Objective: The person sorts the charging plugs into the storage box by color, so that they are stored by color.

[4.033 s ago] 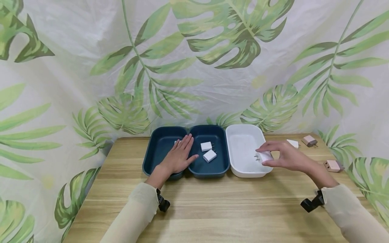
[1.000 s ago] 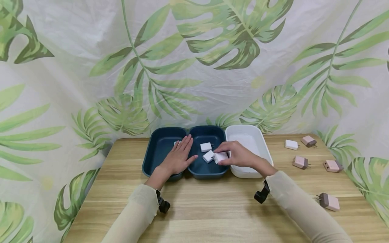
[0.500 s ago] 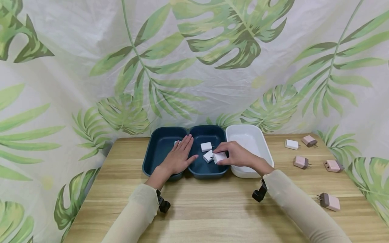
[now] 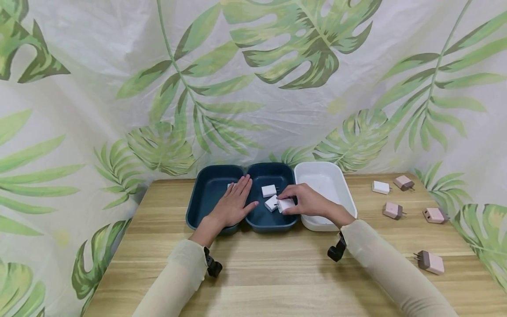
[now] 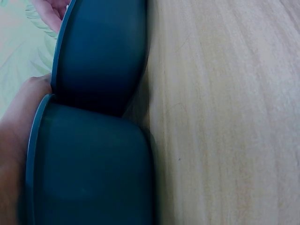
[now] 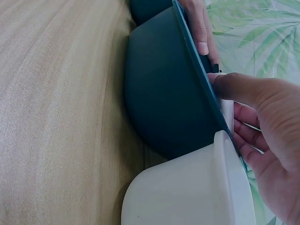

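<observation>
My right hand pinches a white plug-in charger between thumb and fingers, prongs facing left, at the right side of the middle dark blue bin. Beside it in that bin lie two white chargers, one nearer and one farther back. My left hand lies flat with straight fingers over the adjoining rims of the middle bin and the left dark blue bin. Part of a white charger shows in the left bin, mostly hidden by that hand.
A white bin adjoins the middle bin on the right. On the wooden table at right lie a white charger and several pink-and-brown chargers. A leaf-print cloth hangs behind the table.
Over the four seconds, my right hand has carried the white charger left from above the white bin to the middle bin. It barely shifts in the last half second; my left hand stays put.
</observation>
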Tool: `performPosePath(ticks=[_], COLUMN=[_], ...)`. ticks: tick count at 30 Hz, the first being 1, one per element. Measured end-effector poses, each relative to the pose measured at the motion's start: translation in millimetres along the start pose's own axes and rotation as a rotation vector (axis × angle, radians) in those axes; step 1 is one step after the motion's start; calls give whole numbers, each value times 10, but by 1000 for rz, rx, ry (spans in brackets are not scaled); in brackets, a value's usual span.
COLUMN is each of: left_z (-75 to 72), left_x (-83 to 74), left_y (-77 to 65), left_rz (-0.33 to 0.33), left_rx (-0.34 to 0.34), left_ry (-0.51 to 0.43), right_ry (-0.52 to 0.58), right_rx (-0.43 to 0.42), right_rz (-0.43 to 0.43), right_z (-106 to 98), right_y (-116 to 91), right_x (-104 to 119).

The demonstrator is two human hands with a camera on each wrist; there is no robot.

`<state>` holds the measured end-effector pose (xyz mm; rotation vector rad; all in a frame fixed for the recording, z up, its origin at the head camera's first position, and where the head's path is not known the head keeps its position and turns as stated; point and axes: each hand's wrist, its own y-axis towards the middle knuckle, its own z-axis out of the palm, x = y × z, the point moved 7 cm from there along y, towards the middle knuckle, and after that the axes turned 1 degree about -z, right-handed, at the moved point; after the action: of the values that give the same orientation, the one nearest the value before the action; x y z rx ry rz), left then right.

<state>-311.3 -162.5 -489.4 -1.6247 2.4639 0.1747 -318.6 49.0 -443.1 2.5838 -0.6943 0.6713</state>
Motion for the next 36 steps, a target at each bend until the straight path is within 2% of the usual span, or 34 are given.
performPosePath(ticks=[14, 21, 28, 36], left_z=[2, 12, 4, 1], left_x=[1, 12, 10, 3], left_y=[2, 7, -3, 2], left_rz=[4, 1, 6, -2], left_rx=[-7, -2, -8, 8], left_ry=[-10, 8, -4, 6], right_ry=[19, 3, 31, 40], right_rx=[-28, -38, -95, -124], right_rz=[-7, -2, -19, 34], right_z=[-4, -64, -173, -282], right_y=[12, -23, -85, -222], right_x=[-25, -15, 26, -23])
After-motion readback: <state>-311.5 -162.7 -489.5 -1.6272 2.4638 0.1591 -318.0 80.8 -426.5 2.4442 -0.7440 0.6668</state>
